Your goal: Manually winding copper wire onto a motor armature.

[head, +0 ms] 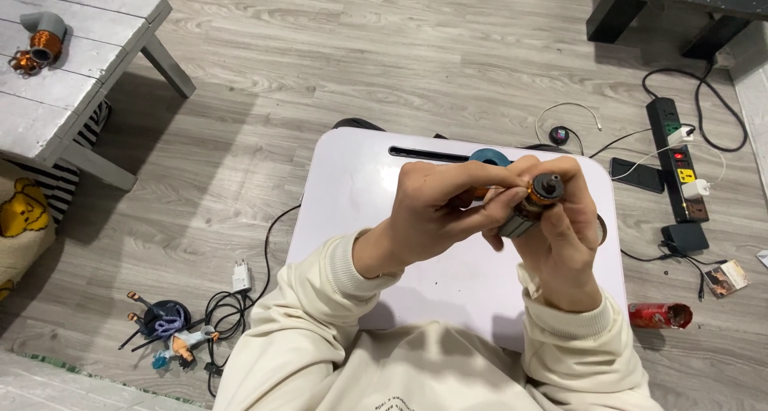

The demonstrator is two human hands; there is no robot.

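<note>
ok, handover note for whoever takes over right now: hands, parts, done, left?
Left hand: fingers pinch the copper-wound motor rotor with grey core, held above the white lap table.
Right hand: wraps the rotor from below, dark shaft end up.
Blue tape roll: on the table behind the hands, partly hidden.
Second copper coil: on the grey wooden bench.
Done: rotor in hand.
Left: cannot tell.

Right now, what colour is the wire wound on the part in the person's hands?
Coppery orange, on the motor part, seen in the head view.

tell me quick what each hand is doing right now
Left hand: closed on the small cylindrical motor rotor with copper winding.
Right hand: closed on the same rotor.
</note>
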